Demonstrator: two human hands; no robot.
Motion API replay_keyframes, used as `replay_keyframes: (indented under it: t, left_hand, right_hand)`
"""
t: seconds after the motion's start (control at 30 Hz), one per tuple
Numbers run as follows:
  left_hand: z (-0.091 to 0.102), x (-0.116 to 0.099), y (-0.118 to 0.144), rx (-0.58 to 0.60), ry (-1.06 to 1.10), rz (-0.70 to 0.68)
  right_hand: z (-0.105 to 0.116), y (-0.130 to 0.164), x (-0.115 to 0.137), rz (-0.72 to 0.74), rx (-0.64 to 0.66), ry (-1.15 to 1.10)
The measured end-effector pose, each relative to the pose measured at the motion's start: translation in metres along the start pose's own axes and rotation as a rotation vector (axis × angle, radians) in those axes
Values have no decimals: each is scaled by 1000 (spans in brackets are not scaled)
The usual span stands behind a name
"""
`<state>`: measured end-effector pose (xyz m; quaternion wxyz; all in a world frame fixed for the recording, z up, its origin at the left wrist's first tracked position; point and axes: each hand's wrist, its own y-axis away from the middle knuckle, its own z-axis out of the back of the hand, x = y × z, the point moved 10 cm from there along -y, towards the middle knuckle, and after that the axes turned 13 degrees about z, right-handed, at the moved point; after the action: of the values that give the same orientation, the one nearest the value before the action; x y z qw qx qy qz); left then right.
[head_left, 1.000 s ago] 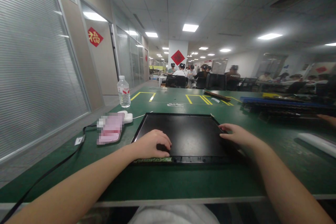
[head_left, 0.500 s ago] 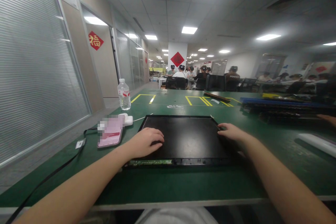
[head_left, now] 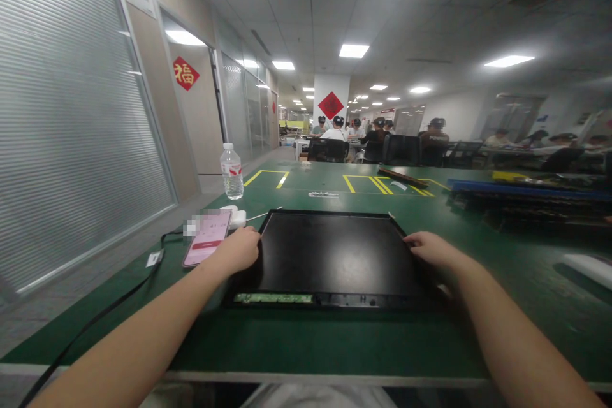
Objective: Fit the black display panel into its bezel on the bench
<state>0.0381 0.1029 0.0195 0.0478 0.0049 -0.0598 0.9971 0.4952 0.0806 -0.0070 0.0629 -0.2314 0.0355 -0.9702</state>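
A black display panel [head_left: 329, 252] lies flat on the green table in front of me. A green circuit board strip [head_left: 275, 298] shows along the left part of its near edge. My left hand [head_left: 245, 247] is closed on the panel's left edge, fingertips partly hidden. On the opposite side, my right hand [head_left: 429, 248] pinches the right edge with thumb and fingers.
A pink-screened phone [head_left: 210, 239] and a white charger [head_left: 238, 218] lie left of the panel, with a water bottle [head_left: 232, 172] behind. Stacked blue and black strips [head_left: 516, 194] sit at the right back. A white bar [head_left: 588, 271] lies far right.
My left hand has moved off the panel's face, leftward to its left edge. My right hand stays at the right edge. The view has shifted slightly.
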Motion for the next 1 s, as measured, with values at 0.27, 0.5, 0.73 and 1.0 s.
replay_keyframes:
  t: [0.27, 0.5, 0.73, 1.0]
  left_hand:
    - [-12, 3, -1, 100, -7, -41]
    - [0, 0, 2, 117, 4, -104]
    - [6, -5, 1, 89, 14, -104]
    - [1, -4, 0, 100, -6, -133]
  right_hand:
    - [0, 6, 0, -68, 42, 45]
    - [6, 3, -12, -149, -98, 56]
    - [8, 4, -11, -170, -108, 60]
    - [7, 3, -14, -173, -112, 64]
